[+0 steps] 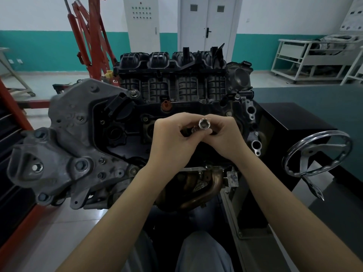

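A car engine [110,138] sits in front of me on a stand, with a black intake manifold [172,75] along its far side and a rusty exhaust manifold [204,185] below my wrists. Above the engine's black valve cover, both hands meet on a shiny metal socket [204,124] whose open end faces me. My left hand [172,142] grips the tool part behind the socket. The fingers of my right hand [225,134] pinch the socket from the right. What the socket is joined to stays hidden between the hands.
A chrome handwheel [316,154] of the stand sticks out at the right beside a black box [290,118]. A red engine hoist [90,36] stands back left. A grey cabinet [141,22], a double door [208,22] and a white rack [314,57] line the far wall.
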Motion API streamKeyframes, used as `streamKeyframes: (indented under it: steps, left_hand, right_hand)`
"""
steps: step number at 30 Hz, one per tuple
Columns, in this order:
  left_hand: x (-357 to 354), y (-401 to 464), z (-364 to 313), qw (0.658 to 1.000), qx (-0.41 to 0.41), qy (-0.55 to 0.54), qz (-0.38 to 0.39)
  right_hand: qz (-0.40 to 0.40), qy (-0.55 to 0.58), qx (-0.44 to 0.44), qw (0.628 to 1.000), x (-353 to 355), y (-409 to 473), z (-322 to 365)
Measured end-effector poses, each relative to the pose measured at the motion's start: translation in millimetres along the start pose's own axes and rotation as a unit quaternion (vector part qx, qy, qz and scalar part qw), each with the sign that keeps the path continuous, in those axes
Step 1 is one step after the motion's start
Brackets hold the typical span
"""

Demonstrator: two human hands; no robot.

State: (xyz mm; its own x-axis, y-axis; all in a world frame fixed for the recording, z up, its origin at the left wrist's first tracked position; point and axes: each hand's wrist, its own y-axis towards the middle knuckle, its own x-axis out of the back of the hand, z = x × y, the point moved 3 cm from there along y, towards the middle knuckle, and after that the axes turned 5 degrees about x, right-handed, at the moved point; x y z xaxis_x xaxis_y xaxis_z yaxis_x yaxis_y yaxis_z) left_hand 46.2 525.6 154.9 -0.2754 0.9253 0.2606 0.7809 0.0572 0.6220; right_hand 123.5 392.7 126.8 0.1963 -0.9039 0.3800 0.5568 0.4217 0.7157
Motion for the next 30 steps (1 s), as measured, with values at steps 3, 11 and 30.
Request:
streamKeyframes:
  steps: [3, 11, 30]
  left_hand:
    - [-0.8, 0.2, 1.1, 0.997, 0.003, -0.055, 0.057]
    - [1.1, 0.2, -1.7, 1.000, -0.019, 0.023, -0.009]
    - [-1.5, 0.3, -0.6, 0.999, 0.017, -0.030, 0.026]
  right_hand:
    - [0.006, -0.021, 0.013, 1.000, -0.8, -0.3, -0.9]
    - [-0.002, 0.002, 0.001, 1.000, -0.3, -0.2, 0.1]
    - [-0.018, 0.007, -0.005, 1.000, 0.2, -0.3, -3.0]
